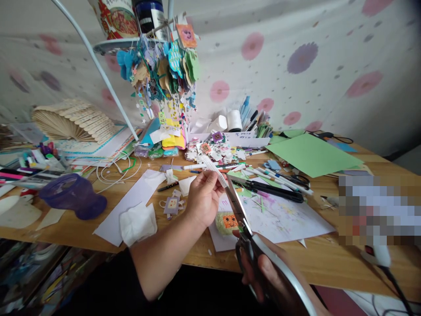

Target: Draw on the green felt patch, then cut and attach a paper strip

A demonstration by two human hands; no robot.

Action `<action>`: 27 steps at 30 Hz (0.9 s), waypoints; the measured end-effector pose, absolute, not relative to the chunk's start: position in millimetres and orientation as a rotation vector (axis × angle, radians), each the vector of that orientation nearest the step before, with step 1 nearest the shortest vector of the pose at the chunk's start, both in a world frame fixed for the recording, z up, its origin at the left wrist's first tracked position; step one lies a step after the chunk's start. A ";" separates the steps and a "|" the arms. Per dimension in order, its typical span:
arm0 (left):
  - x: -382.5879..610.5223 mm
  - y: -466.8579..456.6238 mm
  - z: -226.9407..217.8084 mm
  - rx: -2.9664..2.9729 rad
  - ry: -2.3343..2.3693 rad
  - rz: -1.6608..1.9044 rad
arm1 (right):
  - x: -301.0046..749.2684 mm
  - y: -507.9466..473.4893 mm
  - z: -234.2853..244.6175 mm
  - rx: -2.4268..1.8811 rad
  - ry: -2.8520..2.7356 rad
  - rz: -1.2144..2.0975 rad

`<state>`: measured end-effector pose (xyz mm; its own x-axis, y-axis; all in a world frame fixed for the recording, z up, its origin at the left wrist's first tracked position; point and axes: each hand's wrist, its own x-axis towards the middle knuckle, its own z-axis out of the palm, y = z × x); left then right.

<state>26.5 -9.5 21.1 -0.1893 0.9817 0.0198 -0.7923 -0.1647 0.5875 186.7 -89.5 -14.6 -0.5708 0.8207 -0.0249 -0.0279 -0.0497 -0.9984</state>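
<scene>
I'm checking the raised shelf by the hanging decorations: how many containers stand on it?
2 in view: a red-and-white tub on the left and a dark blue jar to its right. Others may be hidden behind them.

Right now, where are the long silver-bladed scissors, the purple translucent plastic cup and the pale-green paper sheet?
Silver-bladed scissors [241, 214]: head view, on the blades.
Purple cup [70, 195]: head view, on its side wall.
Pale-green sheet [314, 154]: head view, middle of its face.

Wooden-stick fan [77, 118], left; purple vessel [67, 193], lower left; hanging ornaments [162, 66], upper centre-left; green sheet [315, 151], right; crumpled tissue [136, 221], lower centre-left.
</scene>
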 end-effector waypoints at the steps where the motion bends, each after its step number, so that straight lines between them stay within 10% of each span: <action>1: 26.2 -9.4 21.2 0.473 0.538 1.702 | 186.1 -90.5 -14.9 -0.880 -1.540 1.711; 27: 19.7 -6.3 19.3 0.586 0.650 1.612 | 186.9 -94.3 -20.6 -0.717 -1.434 1.799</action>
